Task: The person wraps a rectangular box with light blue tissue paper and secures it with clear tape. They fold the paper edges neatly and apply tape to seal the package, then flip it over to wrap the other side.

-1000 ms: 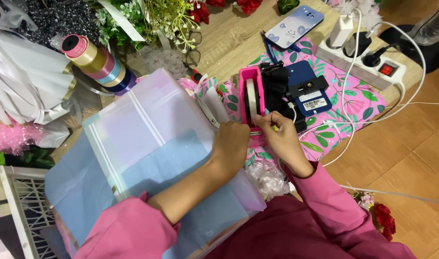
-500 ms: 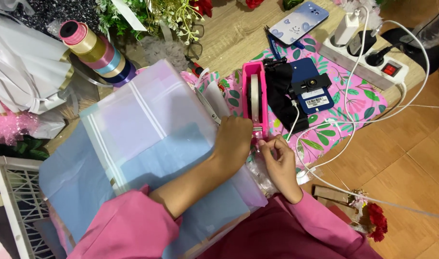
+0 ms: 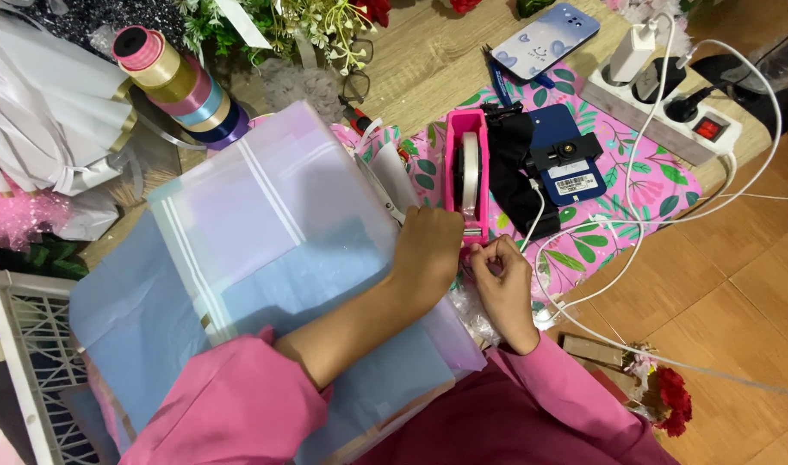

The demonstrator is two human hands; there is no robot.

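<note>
L. hand (image 3: pixel 428 245) is curled, fingers pressed on the near end of the pink tape dispenser (image 3: pixel 465 176). R. hand (image 3: pixel 501 280) is pinched just beside it at the cutter end; what is pinched can't be made out. Dispenser is set upright on the floral pink cloth (image 3: pixel 644 207), w/ white tape roll (image 3: pixel 470 170) inside. Pastel wrapping sheets (image 3: pixel 265 258) are spread under L. forearm. Ribbon spools (image 3: pixel 174 82) are stacked far left; power strip (image 3: pixel 670 112) far right.

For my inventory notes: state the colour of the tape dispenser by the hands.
Bright pink tape dispenser, holding a white roll; head view.
</note>
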